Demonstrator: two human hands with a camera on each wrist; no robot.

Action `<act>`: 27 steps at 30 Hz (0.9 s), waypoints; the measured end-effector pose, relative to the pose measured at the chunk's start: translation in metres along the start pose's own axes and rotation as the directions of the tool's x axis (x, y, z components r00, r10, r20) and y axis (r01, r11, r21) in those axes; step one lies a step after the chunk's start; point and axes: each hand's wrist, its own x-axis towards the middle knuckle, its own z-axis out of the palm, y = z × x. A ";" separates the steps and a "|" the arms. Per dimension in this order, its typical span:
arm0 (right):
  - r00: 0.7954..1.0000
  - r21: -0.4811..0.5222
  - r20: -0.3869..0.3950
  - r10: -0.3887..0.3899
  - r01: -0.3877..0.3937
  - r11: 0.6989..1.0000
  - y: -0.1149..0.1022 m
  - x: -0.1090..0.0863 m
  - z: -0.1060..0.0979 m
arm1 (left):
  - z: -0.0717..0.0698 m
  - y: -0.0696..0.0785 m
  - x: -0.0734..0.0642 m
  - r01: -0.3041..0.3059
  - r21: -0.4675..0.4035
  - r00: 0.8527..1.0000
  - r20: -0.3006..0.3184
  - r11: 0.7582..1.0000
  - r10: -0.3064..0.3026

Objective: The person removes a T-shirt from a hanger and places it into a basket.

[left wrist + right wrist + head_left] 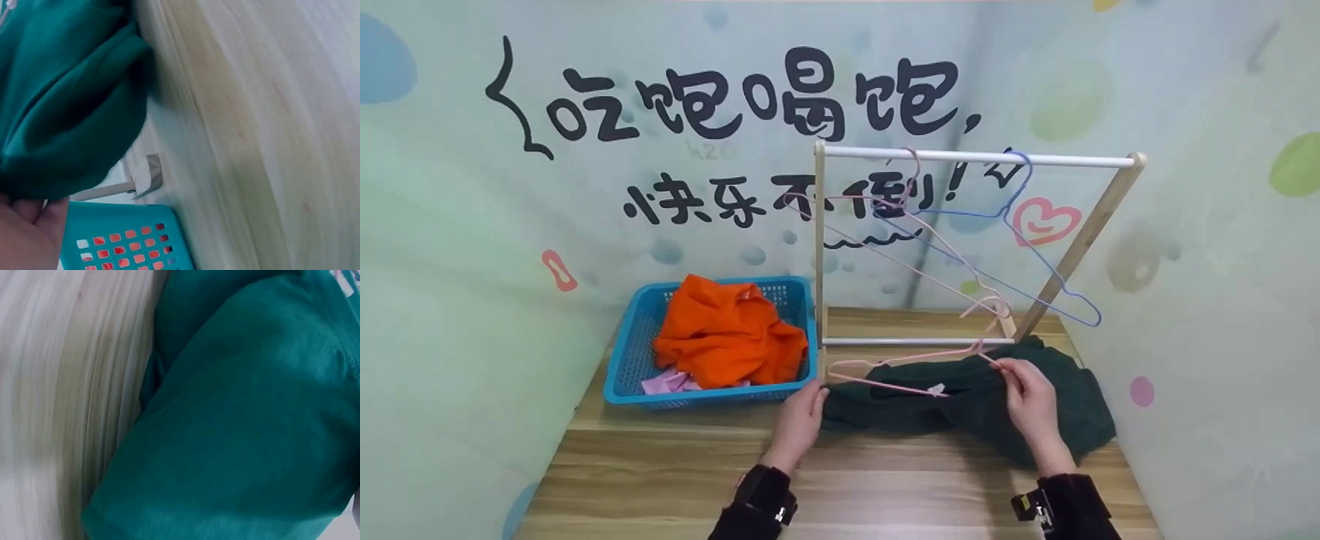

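Observation:
A dark green garment (1065, 397) lies bunched across the table, a white tag at its neck opening. My left hand (801, 420) pinches its left end beside the basket; the left wrist view shows fingers (53, 222) against the green cloth. A pink hanger (900, 356) lies over the garment, its hook pointing up and its lower bar running into the cloth. At the hanger's right arm, my right hand (1031, 401) pinches it between thumb and fingers; whether cloth is caught too, I cannot tell. Green cloth (242, 416) fills most of the right wrist view.
Behind the garment stands a rack (975, 157) with white bars and wooden sides. A pink hanger (915, 217) and a blue hanger (1005, 214) hang from it. Left of the rack, a blue basket (619, 375) holds orange cloth (720, 330) and some pink cloth (667, 382).

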 end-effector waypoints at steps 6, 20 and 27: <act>0.991 -0.027 0.041 -0.127 0.129 0.991 -0.006 0.002 0.013 | -0.001 0.008 0.007 0.026 -0.017 1.000 0.017 1.000 -0.026; 0.976 0.044 0.031 -0.215 0.214 0.976 -0.031 0.008 0.031 | -0.015 0.011 0.015 -0.202 0.187 0.978 -0.020 0.962 0.209; 0.983 0.103 0.031 -0.179 0.175 0.979 -0.034 0.013 0.034 | -0.034 0.001 0.020 -0.247 0.171 0.958 -0.106 0.954 0.267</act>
